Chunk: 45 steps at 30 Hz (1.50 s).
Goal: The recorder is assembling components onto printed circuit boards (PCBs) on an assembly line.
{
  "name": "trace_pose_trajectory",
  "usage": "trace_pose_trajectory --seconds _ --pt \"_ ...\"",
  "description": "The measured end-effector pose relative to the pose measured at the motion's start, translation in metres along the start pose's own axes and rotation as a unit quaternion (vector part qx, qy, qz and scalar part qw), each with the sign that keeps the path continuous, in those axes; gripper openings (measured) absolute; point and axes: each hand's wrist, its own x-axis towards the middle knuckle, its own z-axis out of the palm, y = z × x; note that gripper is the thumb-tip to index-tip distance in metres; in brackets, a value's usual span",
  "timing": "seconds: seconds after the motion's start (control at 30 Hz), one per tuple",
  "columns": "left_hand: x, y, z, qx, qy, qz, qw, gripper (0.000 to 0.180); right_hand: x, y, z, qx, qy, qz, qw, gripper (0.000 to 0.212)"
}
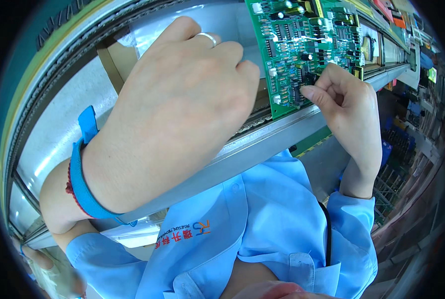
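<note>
the green circuit board [307, 47] lies just beyond the metal rail [262, 139]. past it, the right hand [349, 99] bends toward black components [309, 78] and the left hand [187, 89] curls over; whether either grip holds anything, i cannot tell.

person's hands [187, 89]: 2 | green circuit board [312, 52]: 1 | ring [210, 38]: 1 | blue wristband [81, 184]: 1 | red bracelet [69, 188]: 1

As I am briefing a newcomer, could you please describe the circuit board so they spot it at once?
Follow the grey metal rail up to the right hand. Partly beneath it, the circuit board reaches the picture's top edge; unlike the plain rail, it is green and crowded with components.
</note>
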Motion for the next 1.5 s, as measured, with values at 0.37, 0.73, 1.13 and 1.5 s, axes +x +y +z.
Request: trace_pose_trajectory --seconds 0.37,0.73,1.13,1.5 --pt "-0.013 -0.008 -0.007 -0.003 -0.053 -0.01 0.999 0.031 0.004 -0.001 0.008 0.036 0.008 -0.09 0.995 0.022" --pt "0.01 0.012 0.0 0.052 0.084 0.107 0.989 0.029 -0.027 0.033 0.023 0.232 0.114 -0.085 0.962 0.016" --pt "-0.016 -0.02 0.002 0.15 -0.013 0.035 0.988 0.036 0.025 0.016 0.093 0.316 0.213 -0.302 0.874 0.018" --pt "-0.031 -0.034 -0.011 0.116 0.007 -0.013 0.993 0.034 0.029 0.045 0.103 0.254 0.351 -0.281 0.856 0.018"
